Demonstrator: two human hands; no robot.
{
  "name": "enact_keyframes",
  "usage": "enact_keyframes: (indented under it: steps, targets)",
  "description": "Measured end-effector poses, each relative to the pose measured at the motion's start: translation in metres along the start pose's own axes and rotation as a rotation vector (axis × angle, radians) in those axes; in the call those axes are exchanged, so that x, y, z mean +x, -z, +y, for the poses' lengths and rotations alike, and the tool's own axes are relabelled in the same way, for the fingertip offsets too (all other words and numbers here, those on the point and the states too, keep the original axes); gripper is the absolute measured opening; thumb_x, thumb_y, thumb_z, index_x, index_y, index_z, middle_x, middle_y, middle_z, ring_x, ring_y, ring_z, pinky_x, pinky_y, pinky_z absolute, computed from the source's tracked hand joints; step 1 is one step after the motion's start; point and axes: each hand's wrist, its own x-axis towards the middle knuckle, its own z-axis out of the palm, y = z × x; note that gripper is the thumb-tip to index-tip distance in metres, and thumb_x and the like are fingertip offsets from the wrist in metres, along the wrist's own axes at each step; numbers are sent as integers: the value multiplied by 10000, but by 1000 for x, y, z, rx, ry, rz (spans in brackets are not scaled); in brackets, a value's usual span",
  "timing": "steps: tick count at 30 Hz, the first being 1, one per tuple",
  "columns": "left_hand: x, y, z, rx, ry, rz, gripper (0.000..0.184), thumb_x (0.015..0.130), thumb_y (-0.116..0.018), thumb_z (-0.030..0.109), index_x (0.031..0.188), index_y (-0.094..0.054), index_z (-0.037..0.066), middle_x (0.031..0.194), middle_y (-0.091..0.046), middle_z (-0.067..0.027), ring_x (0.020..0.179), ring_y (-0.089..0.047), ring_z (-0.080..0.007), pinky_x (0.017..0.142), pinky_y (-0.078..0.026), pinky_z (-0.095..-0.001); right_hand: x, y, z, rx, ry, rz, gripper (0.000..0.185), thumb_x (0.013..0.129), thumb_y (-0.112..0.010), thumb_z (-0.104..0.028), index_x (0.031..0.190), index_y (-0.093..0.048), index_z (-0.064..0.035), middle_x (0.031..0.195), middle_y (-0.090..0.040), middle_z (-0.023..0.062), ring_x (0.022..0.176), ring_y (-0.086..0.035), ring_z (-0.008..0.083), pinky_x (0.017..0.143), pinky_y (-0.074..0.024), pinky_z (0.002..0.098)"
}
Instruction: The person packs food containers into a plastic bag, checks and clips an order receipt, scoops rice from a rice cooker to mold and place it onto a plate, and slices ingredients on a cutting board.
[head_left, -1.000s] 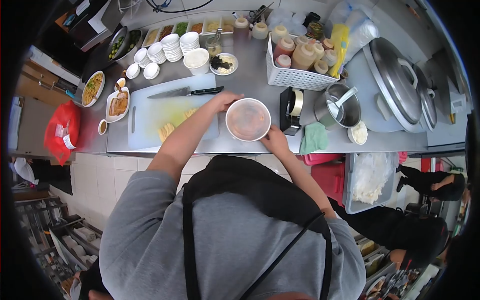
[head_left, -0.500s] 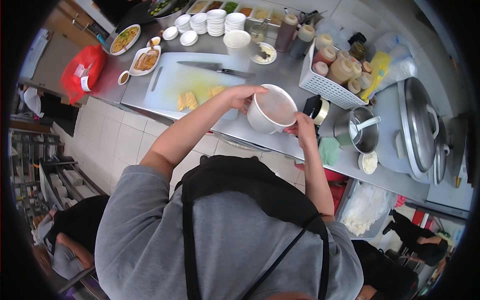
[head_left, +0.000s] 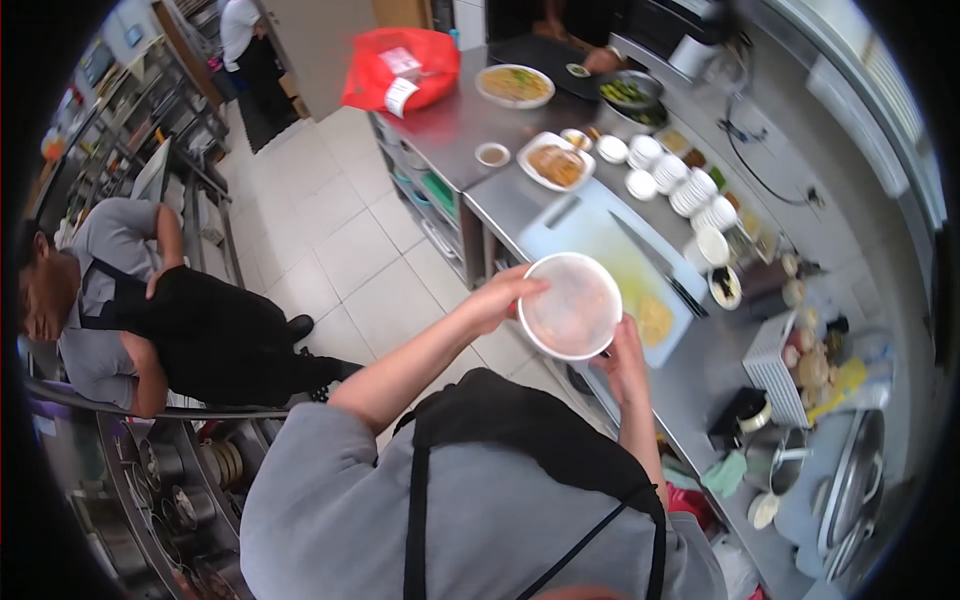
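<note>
Between my two hands is a round white tub [head_left: 570,310] with a cloudy, see-through lid; something pinkish shows faintly beneath it. My left hand [head_left: 503,300] grips the tub's left rim, its thumb on top of the lid. My right hand [head_left: 627,368] grips the lower right side. The tub is held in the air near the front edge of a pale cutting board [head_left: 556,235]. On that board lie a knife [head_left: 643,243], another with a black handle [head_left: 688,297], and pale yellow food pieces [head_left: 655,322].
Along the steel counter stand a plate of fried food [head_left: 557,166], a noodle dish [head_left: 514,86], a red bag [head_left: 405,72], stacked small white dishes [head_left: 690,195] and a white basket of bottles [head_left: 779,368]. A co-worker [head_left: 120,300] is behind on the left; another person's hand [head_left: 603,60] is across the counter.
My view has swung to the left, bringing the red bag and the co-worker further into sight. The tub stays in both hands, its lid now facing me more squarely.
</note>
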Motion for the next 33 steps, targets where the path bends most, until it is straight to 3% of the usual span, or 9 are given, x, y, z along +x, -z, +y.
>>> enact_keyframes:
  steps: [1, 7, 11, 18, 20, 21, 28, 30, 33]
  targets:
    - [-14, 21, 1, 1, -15, 16, 477, 776, -563, 318, 1173, -444, 81, 1062, -532, -54, 952, -523, -172, 774, -429, -325, 12, -21, 5, 43, -48, -44, 415, 856, -470, -319, 1156, -349, -59, 989, -520, 85, 855, -547, 147, 620, -505, 290]
    - [-69, 129, 13, 36, 60, 192, 581, 785, -540, 401, 1252, -363, 104, 1203, -427, -100, 1129, -381, -244, 850, -366, -434, 75, -126, 39, 148, -211, -204, 409, 831, -488, -273, 1144, -368, -38, 1021, -501, 88, 874, -551, 155, 675, -506, 332]
    - [-72, 182, 44, 62, 1, 170, 566, 821, -495, 424, 1252, -360, 82, 1184, -447, -103, 1109, -409, -219, 886, -366, -386, 121, -151, 32, 192, -271, -261, 413, 825, -485, -272, 1142, -378, -29, 1031, -503, 97, 900, -553, 195, 717, -501, 362]
    - [-7, 284, 131, 168, -242, 327, 503, 837, -494, 382, 1230, -395, 84, 1200, -453, -65, 1087, -419, -189, 896, -349, -360, 215, -154, -22, 397, -172, -125, 464, 798, -519, -282, 1158, -378, -25, 1126, -483, 108, 953, -536, 243, 733, -495, 389]
    - [8, 307, 163, 353, -288, 386, 435, 836, -502, 354, 1167, -470, 73, 1149, -488, -54, 1043, -431, -164, 876, -354, -336, 246, -158, -43, 377, -72, -129, 466, 794, -527, -276, 1168, -375, -42, 1141, -469, 110, 991, -514, 246, 741, -495, 400]
    - [15, 316, 176, 322, -321, 418, 365, 835, -515, 310, 1097, -528, 57, 1065, -531, -50, 988, -453, -143, 862, -354, -304, 270, -154, -42, 382, -41, -175, 536, 797, -518, -277, 1231, -315, -38, 1211, -414, 142, 1041, -488, 286, 820, -439, 509]
    - [82, 403, 240, 559, -364, 583, 271, 808, -563, 238, 985, -598, 35, 901, -596, -67, 868, -519, -136, 807, -389, -295, 386, -229, -62, 399, -137, -292, 519, 782, -541, -277, 1200, -346, -39, 1175, -444, 127, 1041, -479, 266, 852, -418, 511]
    - [125, 430, 253, 640, -438, 589, 270, 791, -574, 226, 956, -605, 15, 886, -613, -111, 836, -567, -185, 775, -417, -310, 407, -258, -58, 417, -195, -313, 505, 779, -541, -277, 1186, -358, -40, 1151, -463, 134, 1009, -500, 267, 866, -401, 522]
    - [199, 471, 281, 1121, -506, 599, 319, 756, -579, 201, 1019, -572, 21, 896, -602, -187, 836, -592, -249, 742, -449, -325, 436, -289, -40, 431, -241, -330, 507, 785, -522, -291, 1191, -354, -38, 1163, -459, 146, 1024, -495, 281, 857, -401, 523]
